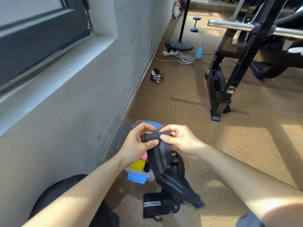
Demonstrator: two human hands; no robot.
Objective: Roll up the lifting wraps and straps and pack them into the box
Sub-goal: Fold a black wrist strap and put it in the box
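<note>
Early days, judging by the pile. Left hand (137, 145) and right hand (178, 140): each grip pinching top end of black grey-striped elastic wrap (161, 155), first curl only, tail hanging to floor. Second striped wrap (151, 204) and loose black straps (191, 195) unrolled beside clear blue-latched plastic box (139, 172).

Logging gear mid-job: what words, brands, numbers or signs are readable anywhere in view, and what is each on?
Nothing in view reads clearly.
rack foot: a small pale mark, too small to read.
clear box lid: faint raised marks, too blurred to read.
striped wrap: grey stripes only, no label showing.
</note>
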